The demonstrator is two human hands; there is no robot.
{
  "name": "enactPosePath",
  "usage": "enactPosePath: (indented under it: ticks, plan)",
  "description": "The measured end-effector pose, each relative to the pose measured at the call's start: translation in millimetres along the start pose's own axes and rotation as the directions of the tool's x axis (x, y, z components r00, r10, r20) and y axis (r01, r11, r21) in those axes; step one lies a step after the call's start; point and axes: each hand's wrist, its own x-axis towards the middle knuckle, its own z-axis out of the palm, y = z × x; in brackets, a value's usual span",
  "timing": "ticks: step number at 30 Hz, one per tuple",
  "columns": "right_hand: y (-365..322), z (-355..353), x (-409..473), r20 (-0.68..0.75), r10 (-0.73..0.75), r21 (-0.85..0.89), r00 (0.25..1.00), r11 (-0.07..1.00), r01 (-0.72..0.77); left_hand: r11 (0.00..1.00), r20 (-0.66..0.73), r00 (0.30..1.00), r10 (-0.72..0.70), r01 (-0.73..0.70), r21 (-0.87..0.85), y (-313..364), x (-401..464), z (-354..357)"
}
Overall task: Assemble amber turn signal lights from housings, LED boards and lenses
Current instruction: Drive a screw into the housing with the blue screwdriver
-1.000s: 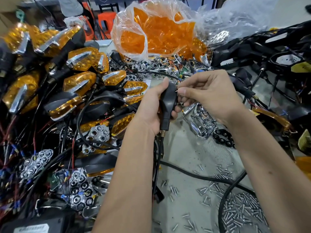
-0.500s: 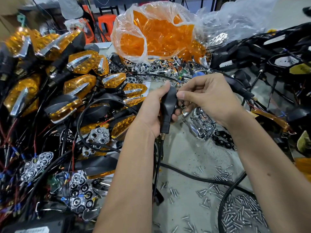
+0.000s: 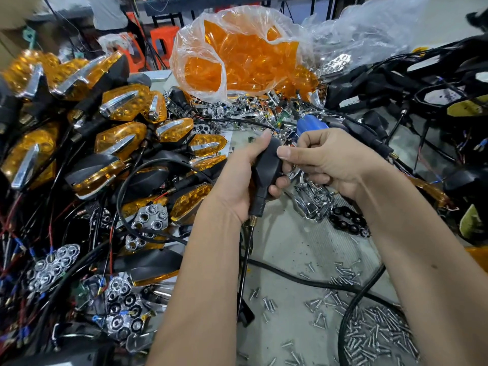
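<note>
Two hands raised | left hand (image 3: 237, 178) grips black housing (image 3: 265, 167) | right hand (image 3: 327, 162) pinches its edge

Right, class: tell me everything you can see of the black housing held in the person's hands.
The black housing looks like matte moulded plastic, wide at the top and tapering to a narrow stalk with a brass-coloured threaded end, from which a thin black cable hangs. It is held roughly upright above the bench, back toward the camera. The left hand grips it, thumb up along its side; the right hand touches its upper edge. Its inside is hidden.
</note>
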Motion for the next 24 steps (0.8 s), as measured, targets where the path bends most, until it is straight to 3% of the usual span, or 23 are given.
enactPosePath:
  ticks: [3,5,7,8,9,11,17,20,22,24]
  plan:
    - [-5,-3,-1,-0.111,-0.102,0.031,0.989,0.994,0.106,0.989,0.073,0.997,-0.011,0.022,-0.148,0,0,1]
    - [-6,-11,1,-0.388,-0.237,-0.22,0.891,0.962,0.16,0.97,0.124,0.992,-0.006,0.036,-0.241,1,1,0]
    - [1,-23,6,-0.563,-0.406,-0.63,0.72,0.774,-0.056,0.947,0.166,0.986,0.008,0.046,-0.317,1,0,-1]
    - [4,-25,6,-0.572,-0.416,-0.722,0.707,0.664,-0.193,0.939,0.178,0.984,0.016,0.047,-0.342,1,0,-1]
    - [7,-26,6,-0.568,-0.372,-0.757,0.734,0.587,-0.288,0.933,0.184,0.983,0.022,0.046,-0.357,1,0,-1]
    - [13,-26,8,-0.567,-0.247,-0.758,0.786,0.531,-0.379,0.93,0.181,0.983,0.025,0.043,-0.366,0,0,-1]
    - [9,-34,8,-0.477,-0.189,-0.836,0.859,0.4,-0.376,0.939,0.087,0.996,0.012,0.019,-0.343,0,-1,-1]
    - [8,-44,8,-0.424,-0.186,-0.818,0.886,0.498,-0.286,0.944,0.005,1.0,-0.02,0.02,-0.328,0,-2,1]
    - [6,-52,4,-0.436,-0.155,-0.684,0.887,0.697,-0.214,0.95,-0.053,0.998,-0.032,0.014,-0.312,0,0,1]
    - [1,-56,2,-0.461,-0.11,-0.384,0.88,0.919,-0.086,0.958,-0.081,0.996,-0.034,0.009,-0.288,0,1,1]
